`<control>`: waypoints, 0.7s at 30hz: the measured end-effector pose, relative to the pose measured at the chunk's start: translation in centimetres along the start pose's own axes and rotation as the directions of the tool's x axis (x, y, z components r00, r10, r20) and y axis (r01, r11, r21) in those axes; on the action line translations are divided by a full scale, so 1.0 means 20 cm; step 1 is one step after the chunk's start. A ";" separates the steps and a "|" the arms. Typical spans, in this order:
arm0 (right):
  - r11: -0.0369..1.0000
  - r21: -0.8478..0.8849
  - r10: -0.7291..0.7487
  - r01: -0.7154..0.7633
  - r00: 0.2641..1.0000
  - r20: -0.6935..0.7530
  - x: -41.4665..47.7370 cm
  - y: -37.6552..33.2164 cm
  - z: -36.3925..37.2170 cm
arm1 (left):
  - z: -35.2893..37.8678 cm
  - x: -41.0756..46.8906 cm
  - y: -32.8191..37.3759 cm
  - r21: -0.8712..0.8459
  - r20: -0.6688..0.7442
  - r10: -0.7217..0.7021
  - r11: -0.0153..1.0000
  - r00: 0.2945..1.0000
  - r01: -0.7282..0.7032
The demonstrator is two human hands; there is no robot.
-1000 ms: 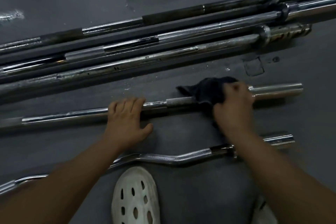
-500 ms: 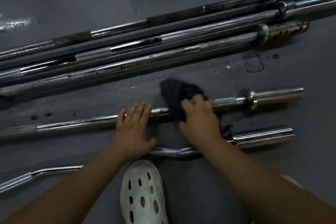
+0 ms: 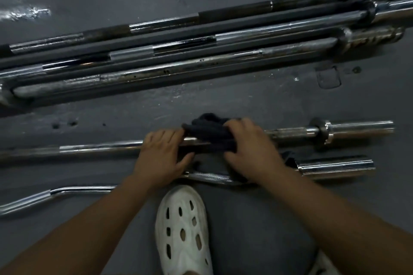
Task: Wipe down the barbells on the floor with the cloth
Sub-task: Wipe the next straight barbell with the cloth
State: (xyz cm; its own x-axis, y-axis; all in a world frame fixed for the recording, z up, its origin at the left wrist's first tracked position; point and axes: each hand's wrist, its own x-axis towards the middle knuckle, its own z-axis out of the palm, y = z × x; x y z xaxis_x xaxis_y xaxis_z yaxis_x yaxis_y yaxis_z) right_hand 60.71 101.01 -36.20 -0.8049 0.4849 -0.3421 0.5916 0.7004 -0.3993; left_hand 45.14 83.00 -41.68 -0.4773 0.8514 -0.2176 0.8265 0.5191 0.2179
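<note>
Right hand (image 3: 248, 149) grips cloth (image 3: 207, 134) wrapped on the straight barbell (image 3: 290, 134) mid-shaft, left hand (image 3: 161, 154) pressing flat-fingered right beside it; risk: bar rolls into the curl bar (image 3: 335, 166) if that pin slips.

Dim, soft blur; glare on floor (image 3: 24, 12); wide-angle edge bending.

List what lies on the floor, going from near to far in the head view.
Nearest first: white shoe, curved bar, straight bar with the cloth on it, long bars.
</note>
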 end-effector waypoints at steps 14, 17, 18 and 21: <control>0.956 -0.014 0.285 -0.293 0.939 -0.193 0.10 0.11 -0.08 | 0.00 0.10 -0.16 0.138 -0.067 -0.042 0.989 0.997 0.051; 0.940 0.036 0.339 -0.340 0.913 -0.228 0.05 -0.05 0.10 | -0.04 0.15 -0.13 0.192 0.014 -0.105 0.976 0.994 0.100; 0.960 0.040 0.280 -0.277 0.938 -0.204 0.06 -0.14 0.15 | -0.07 0.19 -0.14 0.179 0.083 -0.105 0.980 0.991 0.089; 0.999 0.013 0.050 -0.050 0.997 -0.066 0.12 -0.25 0.12 | -0.16 0.34 -0.20 0.089 0.398 -0.081 0.995 0.914 0.049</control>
State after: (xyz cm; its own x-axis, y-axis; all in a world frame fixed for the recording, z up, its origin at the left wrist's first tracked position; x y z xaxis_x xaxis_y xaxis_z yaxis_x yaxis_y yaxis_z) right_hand 55.95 97.36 -37.08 -0.7753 0.5531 -0.3050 0.6314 0.6686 -0.3928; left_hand 37.63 86.93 -41.02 -0.3838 0.7059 -0.5952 0.8256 0.5511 0.1212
